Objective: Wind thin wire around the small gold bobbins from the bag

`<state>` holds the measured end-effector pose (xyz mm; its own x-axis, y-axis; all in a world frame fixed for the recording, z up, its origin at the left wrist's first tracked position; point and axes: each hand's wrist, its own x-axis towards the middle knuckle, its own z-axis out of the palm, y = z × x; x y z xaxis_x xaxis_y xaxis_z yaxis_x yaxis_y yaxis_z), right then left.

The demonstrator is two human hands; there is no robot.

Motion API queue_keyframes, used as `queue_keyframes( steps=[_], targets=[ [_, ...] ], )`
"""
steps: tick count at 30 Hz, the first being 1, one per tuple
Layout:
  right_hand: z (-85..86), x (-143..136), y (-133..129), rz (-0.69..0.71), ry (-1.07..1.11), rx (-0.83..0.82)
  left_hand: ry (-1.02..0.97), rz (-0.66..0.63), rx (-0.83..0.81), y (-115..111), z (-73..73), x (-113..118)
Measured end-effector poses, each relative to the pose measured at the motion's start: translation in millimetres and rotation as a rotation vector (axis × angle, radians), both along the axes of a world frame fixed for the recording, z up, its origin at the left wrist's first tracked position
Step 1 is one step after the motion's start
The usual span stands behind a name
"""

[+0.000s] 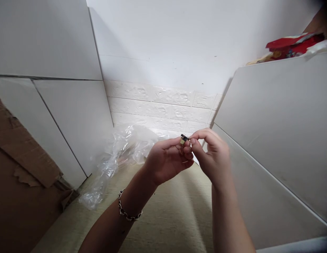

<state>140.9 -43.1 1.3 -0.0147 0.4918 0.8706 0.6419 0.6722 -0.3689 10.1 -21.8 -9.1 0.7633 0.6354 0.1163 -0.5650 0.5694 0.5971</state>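
A small black and cream piece (184, 139) is held up in front of me; its exact kind is too small to tell. My left hand (167, 158), palm up, grips it between thumb and fingers. A thin pale strand (181, 150) hangs below it, over the fingers. From the right, my right hand (213, 151) pinches at the piece's right end with thumb and forefinger. What lies between those two fingertips is mostly hidden. A chain bracelet (123, 212) circles my left wrist.
Crumpled clear plastic (121, 151) lies on the pale floor (166, 218) behind my left arm. White cabinets (65, 116) and brown cardboard (23, 151) stand left. At right is a white cabinet (279, 116) with a red packet (292, 46) on top. A brick-patterned wall (163, 109) lies ahead.
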Motion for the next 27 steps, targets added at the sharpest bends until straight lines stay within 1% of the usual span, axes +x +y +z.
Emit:
queue_keyframes(
  steps=[4,6,7,11,13,15,17,18,20,22,24,27],
  targets=[
    [-1.9,4,3,0.08,0.016,-0.005,0.031,-0.026,0.046,2,0.0,-1],
    [-2.0,7,5,0.162,0.016,-0.062,0.065,-0.044,0.123,7,-1.7,-3],
    [-1.6,10,5,0.209,0.004,-0.116,0.088,-0.051,0.185,11,-3.3,-3],
    [2.0,17,2,0.376,-0.107,-0.418,0.231,-0.084,0.54,33,-13.1,-10],
    [3.1,18,1,0.412,-0.174,-0.546,0.351,-0.12,0.712,44,-16.4,-16],
    [2.1,19,1,0.399,-0.25,-0.626,0.484,-0.138,0.879,51,-16.2,-23],
    [-1.2,19,3,0.336,-0.33,-0.666,0.653,-0.144,1.05,53,-13.1,-29],
    [-3.7,19,5,0.291,-0.368,-0.674,0.75,-0.127,1.14,53,-11.1,-30],
    [-10.0,17,11,0.184,-0.431,-0.677,0.965,-0.046,1.314,50,-8.3,-30],
    [-16.8,15,19,0.063,-0.48,-0.652,1.159,0.089,1.462,47,-8.4,-26],
    [-22.6,12,27,-0.045,-0.506,-0.599,1.294,0.266,1.592,45,-11.6,-20],
    [-27.4,7,39,-0.124,-0.5,-0.534,1.422,0.593,1.794,43,-19.1,-10]
  ],
)
